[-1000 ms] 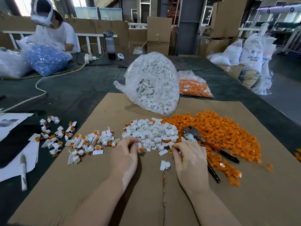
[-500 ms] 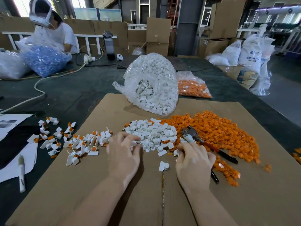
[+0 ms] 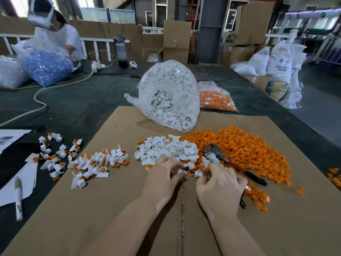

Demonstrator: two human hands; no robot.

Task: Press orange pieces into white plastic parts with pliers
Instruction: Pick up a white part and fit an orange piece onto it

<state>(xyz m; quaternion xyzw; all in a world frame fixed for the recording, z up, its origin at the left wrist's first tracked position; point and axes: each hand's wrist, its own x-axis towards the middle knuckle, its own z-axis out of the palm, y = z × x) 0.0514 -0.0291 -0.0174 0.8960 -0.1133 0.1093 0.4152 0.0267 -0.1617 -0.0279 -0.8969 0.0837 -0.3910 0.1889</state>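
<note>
A heap of loose white plastic parts point(image 3: 166, 150) lies on the cardboard sheet point(image 3: 110, 218), touching a wide heap of orange pieces point(image 3: 249, 150) on its right. The pliers point(image 3: 217, 157) lie on the orange heap, their black handles pointing toward me, with no hand on them. My left hand point(image 3: 163, 180) sits at the near edge of the white heap, fingers pinched on a white part point(image 3: 180, 171). My right hand point(image 3: 219, 185) is close beside it, fingertips curled on another small white part point(image 3: 198, 173).
White parts fitted with orange pieces point(image 3: 92, 163) are scattered left, over the cardboard's edge. A clear bag of white parts point(image 3: 169, 97) and a bag of orange pieces point(image 3: 215, 98) stand behind. Papers and a marker point(image 3: 18, 198) lie far left. Another person point(image 3: 55, 34) works across the table.
My left hand has moved right from the fitted parts to the near edge of the white heap. Both hands have drawn close together, each now pinching a white part.
</note>
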